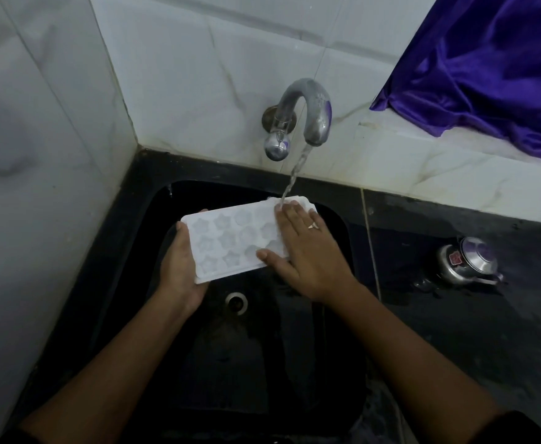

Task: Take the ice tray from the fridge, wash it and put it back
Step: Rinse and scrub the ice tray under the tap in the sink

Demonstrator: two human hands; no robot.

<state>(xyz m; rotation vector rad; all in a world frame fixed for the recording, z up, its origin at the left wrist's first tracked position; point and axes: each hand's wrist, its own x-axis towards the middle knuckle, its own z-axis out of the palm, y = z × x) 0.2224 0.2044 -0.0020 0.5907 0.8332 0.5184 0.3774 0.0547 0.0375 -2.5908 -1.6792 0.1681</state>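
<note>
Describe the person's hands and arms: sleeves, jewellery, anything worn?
No gloves. The right hand wears a thin pale ring with a small raised top. No ring shows on the visible part of the left hand. Both forearms are uncovered; a dark sleeve edge shows on the right arm at the bottom corner.

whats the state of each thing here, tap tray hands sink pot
tap, running, water lands on the tray's far end
ice tray, held over the sink, moulds facing up
left hand, grips the tray's left end
right hand, flat on the tray, fingers straight
sink, drain uncovered
metal pot, on the counter, lid seems on
</note>
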